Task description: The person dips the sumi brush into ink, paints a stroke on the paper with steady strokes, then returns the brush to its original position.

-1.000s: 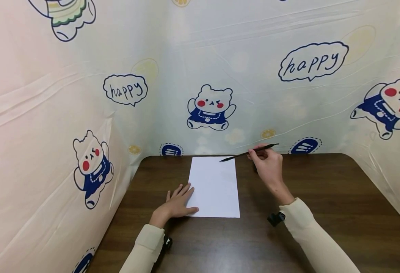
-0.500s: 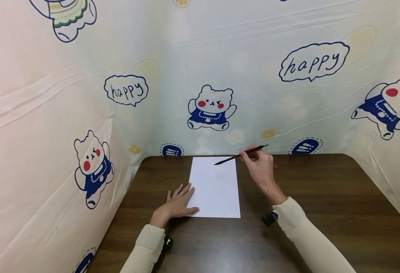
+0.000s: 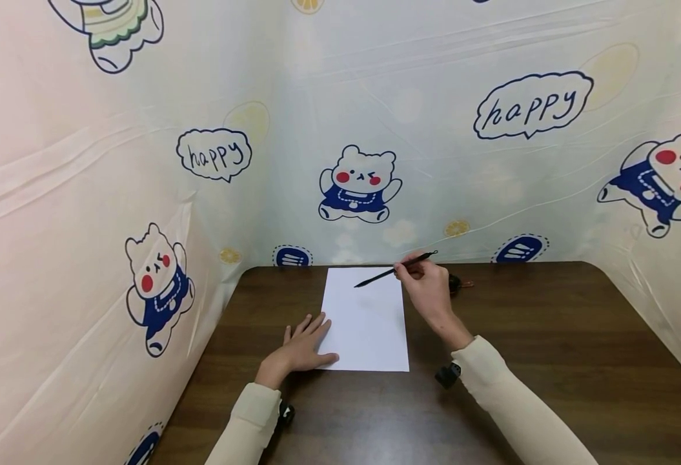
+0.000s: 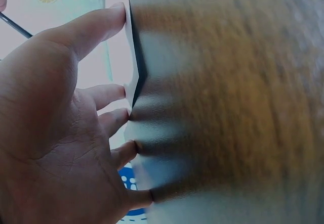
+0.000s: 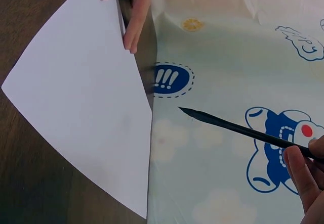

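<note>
1. Pale curtain (image 3: 340, 84) on back and sides, printed with winking bears (image 3: 360, 184), "happy" bubbles (image 3: 214, 155) and orange slices (image 3: 457, 228). Dark wood-grain worktop (image 3: 549, 342) runs up close to it.
2. White sheet (image 3: 369, 329) lies flat on the worktop, long side running away from the person, top edge right by the far edge. Sits between the two hands.
3. Right-hand grip (image 3: 431, 294): thumb and fingers together, clamped on a slim black brush (image 3: 377, 278). Held around the upper part of the shaft, looped end sticking out past the fingers.
4. Brush is tilted; pointed tip reaches out of the grip to person's left and down, over the upper part of the sheet. Right wrist view has the tip clear of the paper. Hand itself is just beyond the sheet's upper right side.
5. Left-hand grip (image 3: 301, 350): fingers spread apart, resting at the sheet's left edge. Thumb on the paper near the lower left corner, index tip at the edge, little finger off on the worktop.
6. Small dark object (image 3: 454, 284) on the worktop just beyond the right hand, partly hidden by it; can't tell what it is.
7. Cream sleeves (image 3: 482, 365), black wrist unit (image 3: 448, 374) at the right cuff.
</note>
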A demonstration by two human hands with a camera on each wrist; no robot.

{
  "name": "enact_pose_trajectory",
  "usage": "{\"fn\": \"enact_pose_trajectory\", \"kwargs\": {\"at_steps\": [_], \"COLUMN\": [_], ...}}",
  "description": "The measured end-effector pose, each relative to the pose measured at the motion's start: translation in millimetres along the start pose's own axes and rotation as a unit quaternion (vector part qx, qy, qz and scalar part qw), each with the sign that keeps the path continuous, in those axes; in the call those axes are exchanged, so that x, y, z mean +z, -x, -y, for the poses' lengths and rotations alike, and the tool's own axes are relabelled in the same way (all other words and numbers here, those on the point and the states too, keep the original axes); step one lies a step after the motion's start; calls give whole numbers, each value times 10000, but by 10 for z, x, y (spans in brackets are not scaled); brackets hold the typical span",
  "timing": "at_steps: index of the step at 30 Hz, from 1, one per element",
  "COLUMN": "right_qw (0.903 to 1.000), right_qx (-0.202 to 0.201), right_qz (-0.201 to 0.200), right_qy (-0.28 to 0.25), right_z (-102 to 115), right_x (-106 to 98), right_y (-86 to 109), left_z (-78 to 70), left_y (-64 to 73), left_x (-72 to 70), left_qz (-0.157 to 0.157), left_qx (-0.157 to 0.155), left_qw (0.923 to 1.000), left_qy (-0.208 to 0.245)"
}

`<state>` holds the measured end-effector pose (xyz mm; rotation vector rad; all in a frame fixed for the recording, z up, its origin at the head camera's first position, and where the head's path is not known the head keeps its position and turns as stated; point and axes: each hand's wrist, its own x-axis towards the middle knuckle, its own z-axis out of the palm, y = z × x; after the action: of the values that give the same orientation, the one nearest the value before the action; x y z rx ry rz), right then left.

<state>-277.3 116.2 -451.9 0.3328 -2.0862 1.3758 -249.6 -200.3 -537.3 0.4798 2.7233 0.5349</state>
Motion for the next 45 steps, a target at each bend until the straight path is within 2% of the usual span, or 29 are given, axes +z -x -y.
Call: {"fn": "enact_pose_trajectory", "kwargs": {"at_steps": [5,11,21,45], "right_qw": [9999,9998,9997,9993], "right_qx": [74,74,111,-39], "right_qz": [76,147,219,341], "right_qy": [-107,-144,-5,162], "right_z": [4,7,-12,-66], "right_x": [72,163,291,558], "right_y": [27,52,88,136], "left_z": [42,-10,-56,-66], "left_y": [-9,43,40,21], "left_x": [34,-18,-41,-50], "left_qz": [-107,-84,-22,61], "left_qx": [113,200,4,-84], "left_qw": [9998,9996,9999,9998], "left_qy": [87,158,-143,-143]}}
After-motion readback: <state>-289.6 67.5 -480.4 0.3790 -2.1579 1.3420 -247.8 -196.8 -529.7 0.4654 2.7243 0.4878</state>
